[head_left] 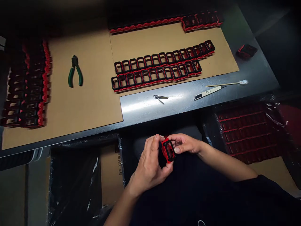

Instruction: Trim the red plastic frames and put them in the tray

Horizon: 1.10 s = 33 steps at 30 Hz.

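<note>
Both of my hands hold one small red and black frame part (167,149) below the table's front edge, over my lap. My left hand (150,164) grips it from the left with thumb and fingers. My right hand (184,143) pinches its right side. On the brown cardboard sheet (162,39) lie two long rows of the same red and black frames (160,67), set side by side.
Green-handled pliers (75,71) lie on the left cardboard (91,100). Stacked frames (25,84) sit at far left, more rows at the back. Tweezers (160,97), a flat labelled tool (208,92) and a cotton swab (227,83) rest on the metal table. A plastic-lined box of frames (249,133) stands right.
</note>
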### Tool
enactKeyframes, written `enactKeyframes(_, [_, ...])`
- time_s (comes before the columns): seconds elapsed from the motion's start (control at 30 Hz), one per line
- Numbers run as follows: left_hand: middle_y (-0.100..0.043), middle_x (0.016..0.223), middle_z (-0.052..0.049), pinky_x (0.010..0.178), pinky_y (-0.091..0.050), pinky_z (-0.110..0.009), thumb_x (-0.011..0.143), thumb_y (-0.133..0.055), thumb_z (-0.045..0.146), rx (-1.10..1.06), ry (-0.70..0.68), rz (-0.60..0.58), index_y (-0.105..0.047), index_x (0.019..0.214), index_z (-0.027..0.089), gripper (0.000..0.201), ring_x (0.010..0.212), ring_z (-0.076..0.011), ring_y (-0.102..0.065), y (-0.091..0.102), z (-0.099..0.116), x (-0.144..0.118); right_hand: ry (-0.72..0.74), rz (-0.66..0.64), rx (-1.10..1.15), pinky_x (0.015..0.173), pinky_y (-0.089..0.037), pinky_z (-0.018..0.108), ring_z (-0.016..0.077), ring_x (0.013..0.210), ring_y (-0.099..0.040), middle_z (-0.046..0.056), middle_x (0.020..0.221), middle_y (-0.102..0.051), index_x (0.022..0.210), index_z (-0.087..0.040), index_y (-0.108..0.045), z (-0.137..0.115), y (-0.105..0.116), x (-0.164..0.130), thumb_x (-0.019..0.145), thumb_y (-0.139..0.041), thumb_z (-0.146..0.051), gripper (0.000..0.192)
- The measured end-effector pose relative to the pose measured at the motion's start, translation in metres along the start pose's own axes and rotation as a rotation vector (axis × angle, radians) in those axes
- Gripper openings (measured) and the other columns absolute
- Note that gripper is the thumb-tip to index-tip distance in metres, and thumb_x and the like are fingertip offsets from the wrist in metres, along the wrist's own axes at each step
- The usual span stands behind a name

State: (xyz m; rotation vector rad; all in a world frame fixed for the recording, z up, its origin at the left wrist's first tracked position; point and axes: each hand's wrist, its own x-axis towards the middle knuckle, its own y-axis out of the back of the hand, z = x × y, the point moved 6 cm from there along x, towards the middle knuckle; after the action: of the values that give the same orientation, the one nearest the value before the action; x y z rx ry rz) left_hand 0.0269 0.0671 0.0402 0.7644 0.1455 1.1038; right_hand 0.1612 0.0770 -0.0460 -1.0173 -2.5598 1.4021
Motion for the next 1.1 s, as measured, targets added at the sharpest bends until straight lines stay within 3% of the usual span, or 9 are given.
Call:
enactKeyframes(0.17, [-0.056,0.124,-0.015,0.098,-0.056,-0.049,0.081,-0.073,0.025,-0.148,0.111,0.061,-0.003,0.161,0.022,0.106,0.116,-0.0273,-0.06,-0.001,-0.009,-0.002,-0.053,0.025,-0.011,0.063,-0.056,0.022,0.0133,0.065,-0.069,0.007,0.086,-0.074,0.1,-0.009,-0.07,0.005,-0.003,0.003,0.082,-0.081,-0.047,0.043])
enactKeyframes(0.43, [-0.054,0.133,-0.015,0.098,-0.056,-0.046,0.082,-0.068,0.022,-0.328,0.158,0.086,-0.005,0.16,0.027,0.101,0.119,-0.0265,-0.061,-0.011,-0.018,-0.008,-0.113,-0.044,0.173,0.069,-0.06,0.025,0.018,0.077,-0.075,0.014,0.099,-0.075,0.113,-0.01,-0.065,0.011,-0.014,0.006,0.078,-0.084,-0.046,0.054])
enactKeyframes(0.77, [-0.054,0.134,-0.015,0.104,-0.053,-0.051,0.078,-0.064,0.018,-0.159,0.144,0.072,-0.021,0.158,0.024,0.091,0.124,-0.0281,-0.057,-0.006,-0.023,-0.01,-0.063,0.239,0.134,0.05,-0.058,0.016,0.0088,0.052,-0.066,-0.001,0.071,-0.07,0.094,-0.014,-0.058,0.001,-0.011,0.004,0.069,-0.092,-0.037,0.048])
enactKeyframes(0.93, [-0.054,0.132,-0.013,0.102,-0.054,-0.048,0.077,-0.062,0.017,-0.239,0.166,0.053,-0.039,0.149,0.024,0.076,0.122,-0.0281,-0.058,-0.007,-0.029,-0.011,-0.077,0.252,0.174,0.049,-0.058,0.015,0.0095,0.052,-0.067,0.002,0.068,-0.071,0.087,-0.013,-0.06,-0.007,-0.015,0.003,0.079,-0.084,-0.046,0.042])
enactKeyframes(1.1, [-0.054,0.137,-0.012,0.109,-0.048,-0.05,0.074,-0.065,0.017,-0.406,0.244,0.014,-0.044,0.146,0.026,0.075,0.128,-0.0301,-0.056,-0.013,-0.041,-0.018,-0.11,0.273,0.158,0.051,-0.059,0.016,0.0115,0.056,-0.07,0.004,0.071,-0.073,0.087,-0.011,-0.064,-0.011,-0.015,0.002,0.075,-0.088,-0.042,0.041])
